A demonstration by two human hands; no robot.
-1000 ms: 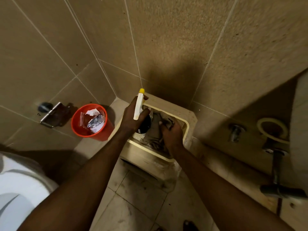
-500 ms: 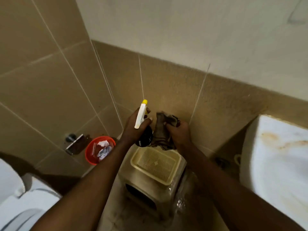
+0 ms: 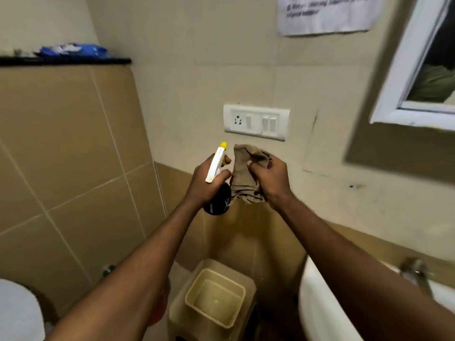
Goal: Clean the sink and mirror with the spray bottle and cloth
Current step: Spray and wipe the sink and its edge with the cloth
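Both hands are raised in front of the wall, side by side and nearly touching. The left hand [image 3: 205, 183] is wrapped around the neck of the spray bottle [image 3: 218, 179], fingers curled over the white trigger head; the yellow nozzle tip points up and away, and the dark body hangs below the palm. The right hand [image 3: 269, 179] is closed on the cloth [image 3: 243, 175], a crumpled brown rag (bunched, with folds hanging below the fist), its thumb pressing into the fabric. The cloth touches the bottle's dark body at its lower left edge.

Just above the hands, on the painted wall, sits a white switch plate [image 3: 256, 121] with a socket and rockers. Up and to the right of the right hand is the white-framed mirror [image 3: 418, 70], only partly in view and blurred. Above it to the left hangs a paper notice [image 3: 325, 14], its print too blurred to read.

Below the right forearm is the white sink [image 3: 320, 306], with a metal tap [image 3: 416, 271] at its back edge. Directly below the hands, on the floor, stands a beige bin [image 3: 215, 297] with its tray-like top. Below the left forearm, a white toilet [image 3: 17, 313] shows at the corner. Far above the left hand, a dark ledge [image 3: 66, 60] carries a blue packet [image 3: 71, 49].
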